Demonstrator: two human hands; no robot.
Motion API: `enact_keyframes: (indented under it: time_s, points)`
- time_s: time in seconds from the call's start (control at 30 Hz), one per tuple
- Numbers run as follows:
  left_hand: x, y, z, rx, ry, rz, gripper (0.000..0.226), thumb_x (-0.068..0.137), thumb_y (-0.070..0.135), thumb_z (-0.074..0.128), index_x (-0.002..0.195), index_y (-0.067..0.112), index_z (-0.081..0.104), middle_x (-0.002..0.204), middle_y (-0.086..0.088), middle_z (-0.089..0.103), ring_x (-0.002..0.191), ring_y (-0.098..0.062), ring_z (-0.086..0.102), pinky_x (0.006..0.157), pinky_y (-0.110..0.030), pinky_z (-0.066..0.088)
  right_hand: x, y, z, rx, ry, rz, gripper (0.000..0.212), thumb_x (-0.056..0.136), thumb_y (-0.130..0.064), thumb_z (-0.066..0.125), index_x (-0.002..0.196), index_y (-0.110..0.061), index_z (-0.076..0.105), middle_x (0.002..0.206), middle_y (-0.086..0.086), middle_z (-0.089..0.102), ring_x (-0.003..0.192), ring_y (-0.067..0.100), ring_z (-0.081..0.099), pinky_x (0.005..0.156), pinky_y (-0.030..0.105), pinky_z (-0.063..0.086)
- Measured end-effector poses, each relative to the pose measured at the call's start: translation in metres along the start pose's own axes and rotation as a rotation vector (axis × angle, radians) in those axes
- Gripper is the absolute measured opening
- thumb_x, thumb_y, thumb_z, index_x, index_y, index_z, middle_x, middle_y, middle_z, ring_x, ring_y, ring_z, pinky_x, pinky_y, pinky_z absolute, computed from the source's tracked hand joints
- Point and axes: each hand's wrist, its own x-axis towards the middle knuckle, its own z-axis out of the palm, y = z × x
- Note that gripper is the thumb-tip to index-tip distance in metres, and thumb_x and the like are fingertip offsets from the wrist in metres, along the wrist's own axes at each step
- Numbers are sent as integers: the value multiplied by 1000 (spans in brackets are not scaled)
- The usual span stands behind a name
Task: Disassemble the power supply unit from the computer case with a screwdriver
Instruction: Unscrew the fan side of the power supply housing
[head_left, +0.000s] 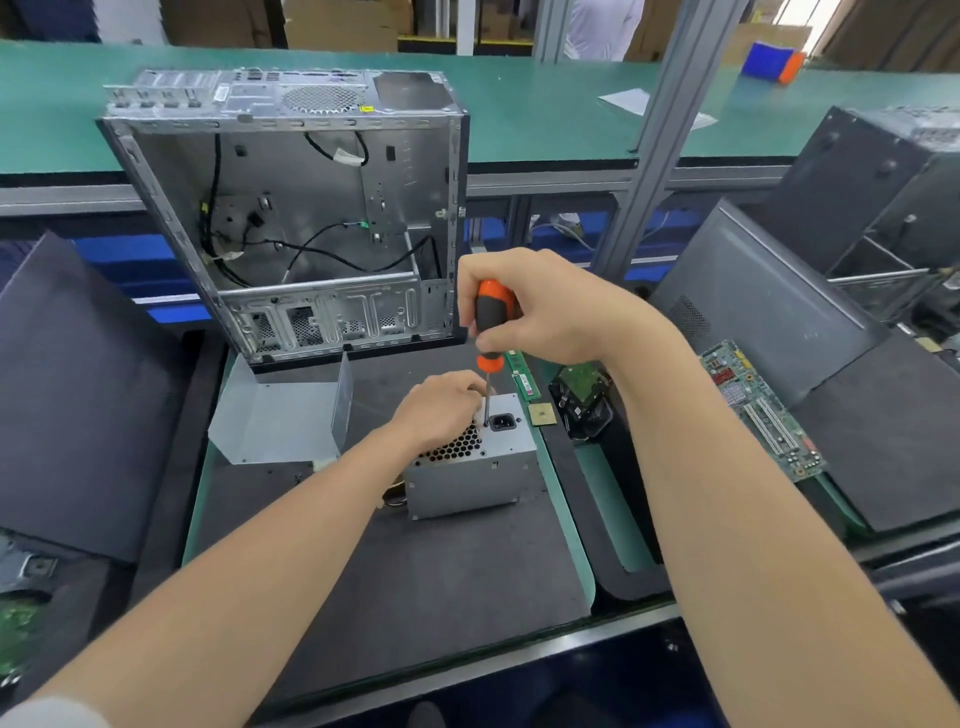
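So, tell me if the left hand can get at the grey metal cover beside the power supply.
Probably yes: the left hand rests on the power supply, the metal cover lies just beside it, nothing between them.

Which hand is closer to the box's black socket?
Left. The left hand rests on the grey metal box beside its black socket; the right hand grips the orange-and-black screwdriver above it.

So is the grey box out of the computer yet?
Done: the power supply unit is out of the computer case, sitting on the mat. In hand: the right hand holds the screwdriver tip-down beside its socket, the left hand resting on top. Left: probably that screw; I cannot see others.
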Motion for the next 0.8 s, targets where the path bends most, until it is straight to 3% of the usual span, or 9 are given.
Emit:
enact_keyframes:
  time_s: [0.1, 0.2, 0.27, 0.37, 0.43, 0.5, 0.57, 0.67, 0.8]
  points:
    - [14, 10, -7, 92, -116, 41, 31, 100, 6, 41, 105, 7, 72, 117, -11, 72, 102, -26, 66, 91, -37, 53, 3, 7, -15, 33, -110, -15, 30, 84, -5, 77, 97, -27, 62, 101, -10, 70, 93, 11, 67, 78, 33, 57]
    - [21, 11, -8, 77, -218, 88, 27, 97, 4, 47, 75, 12, 62, 84, -5, 66, 71, -12, 52, 73, -33, 45, 5, 11, -18, 9, -139, -14, 25, 85, -11, 75, 97, -28, 61, 95, -11, 70, 86, 5, 66, 72, 29, 53]
    - [22, 10, -9, 6, -270, 103, 26, 102, 10, 50, 77, 12, 57, 79, -4, 55, 71, -13, 45, 74, -34, 41, 8, 10, -8, -147, 20, 19, 15, 87, -36, 72, 87, -31, 59, 77, -13, 65, 72, 2, 58, 62, 31, 45]
    - [24, 11, -12, -34, -318, 76, 16, 106, 15, 50, 92, 12, 58, 94, -6, 56, 86, -18, 48, 84, -33, 42, 12, 6, 13, -365, 276, 141, 53, 90, -72, 55, 68, -25, 43, 63, -7, 51, 60, 11, 50, 50, 28, 33]
    - [26, 12, -10, -30, -308, 58, 13, 104, 13, 50, 93, 13, 57, 95, -8, 55, 87, -19, 47, 83, -35, 42, 15, 9, 18, -359, 305, 157, 50, 93, -63, 60, 71, -21, 46, 67, -1, 52, 65, 21, 54, 51, 31, 36]
    - [26, 13, -7, -24, -285, 46, 13, 104, 15, 51, 92, 15, 56, 92, -8, 52, 84, -19, 45, 79, -35, 40, 14, 15, 14, -244, 228, 109, 29, 96, -43, 65, 85, -17, 57, 75, 1, 59, 76, 28, 60, 61, 37, 50]
    - [25, 14, -6, -23, -268, 31, 14, 105, 18, 52, 91, 17, 55, 90, -7, 49, 79, -17, 43, 73, -33, 38, 10, 20, 5, -75, 122, 12, 13, 96, -28, 65, 90, -18, 59, 76, -5, 63, 77, 21, 64, 68, 40, 57]
    - [21, 16, -7, -58, -258, 14, 24, 102, 15, 52, 78, 14, 46, 74, 1, 41, 60, -13, 37, 58, -23, 36, 9, 21, -4, -75, -7, -178, 9, 94, -18, 67, 95, -21, 59, 79, -14, 57, 79, 10, 57, 68, 34, 49]
    - [21, 17, -5, -64, -279, -17, 30, 102, 13, 51, 73, 12, 42, 71, 8, 40, 66, -13, 37, 67, -24, 36, 11, 22, -11, -134, -119, -251, 29, 90, -8, 67, 108, -25, 52, 83, -15, 55, 72, 1, 51, 58, 28, 38]
